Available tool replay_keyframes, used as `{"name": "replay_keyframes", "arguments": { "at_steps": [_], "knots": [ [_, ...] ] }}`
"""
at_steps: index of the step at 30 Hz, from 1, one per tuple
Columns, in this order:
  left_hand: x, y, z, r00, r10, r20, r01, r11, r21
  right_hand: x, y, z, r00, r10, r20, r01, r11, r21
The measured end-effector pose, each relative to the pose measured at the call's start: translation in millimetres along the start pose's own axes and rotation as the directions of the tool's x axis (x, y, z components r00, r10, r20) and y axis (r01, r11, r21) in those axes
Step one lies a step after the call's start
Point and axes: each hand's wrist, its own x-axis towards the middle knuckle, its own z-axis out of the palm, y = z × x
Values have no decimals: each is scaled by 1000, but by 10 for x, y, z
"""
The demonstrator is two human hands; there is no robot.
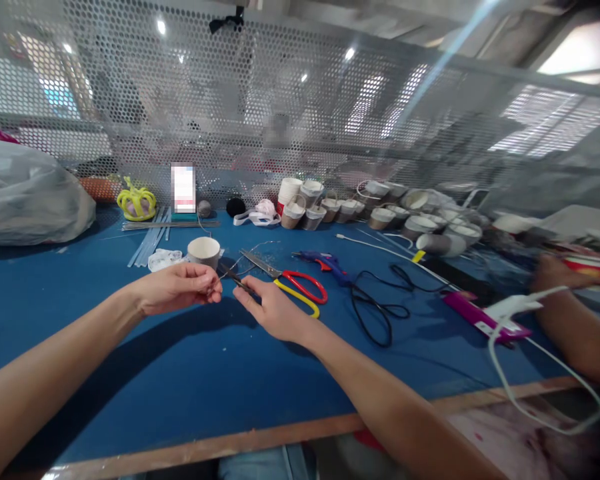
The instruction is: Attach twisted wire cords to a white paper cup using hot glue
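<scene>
My left hand [187,288] is closed, its fingertips pinching what looks like a thin wire [223,275]. My right hand [276,308] is closed around a slim dark hand tool [237,277], possibly pliers, whose tip points toward the left fingertips. Just behind the left hand stands a white paper cup [204,251]. A white crumpled strip [165,260] lies beside it. Scissors with one red and one yellow handle [300,287] rest open on the blue table [190,373], beyond my right hand. To their right lies a blue glue gun [325,262] with a black cord.
Several cups [347,210] line the back by a perforated metal screen [300,87]. Clear sticks [150,240], a phone [183,189] and a yellow woven item [136,202] stand at back left. A purple power strip [480,319] lies right, near another person's arm [575,327].
</scene>
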Motion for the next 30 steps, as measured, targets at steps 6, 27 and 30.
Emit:
{"name": "replay_keyframes", "arguments": {
  "at_steps": [6,27,30],
  "knots": [
    [8,4,108,997,42,-64,-27,976,215,4,9,10,1000,-4,6,4,1000,1],
    [6,4,163,987,96,-132,-40,928,372,17,29,27,999,8,-41,-10,999,-31],
    [-2,72,254,838,436,-328,42,547,836,38,63,51,992,89,-93,-97,992,-85]
  ]
}}
